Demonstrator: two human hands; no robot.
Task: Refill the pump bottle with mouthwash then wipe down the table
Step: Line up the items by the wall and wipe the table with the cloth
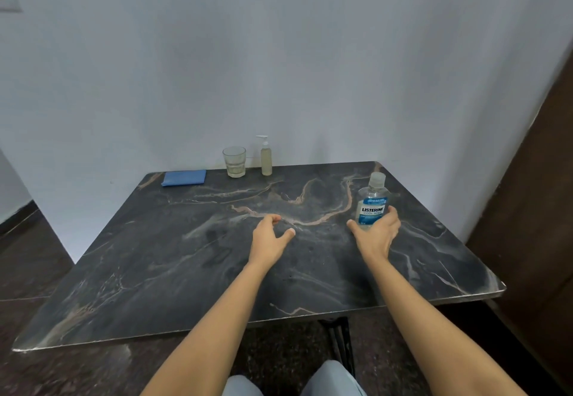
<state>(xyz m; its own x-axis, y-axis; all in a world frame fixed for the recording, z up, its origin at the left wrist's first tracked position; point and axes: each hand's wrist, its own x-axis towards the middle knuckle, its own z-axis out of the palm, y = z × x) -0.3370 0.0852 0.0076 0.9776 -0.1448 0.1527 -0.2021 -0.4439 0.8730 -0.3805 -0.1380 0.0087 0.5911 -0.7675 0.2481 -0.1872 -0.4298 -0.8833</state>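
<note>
A clear mouthwash bottle (373, 200) with a blue label and its cap on stands upright on the right side of the dark marble table (192, 271). My right hand (376, 234) wraps around its lower part from the near side. My left hand (270, 236) hovers over the table's middle, fingers curled apart, holding nothing. A small pump bottle (266, 160) with pale liquid stands at the far edge by the wall. A folded blue cloth (184, 177) lies at the far left corner.
An empty drinking glass (234, 161) stands just left of the pump bottle. A white wall backs the table. A dark wooden panel (533, 209) rises at the right. My knees (294, 380) show below the near edge.
</note>
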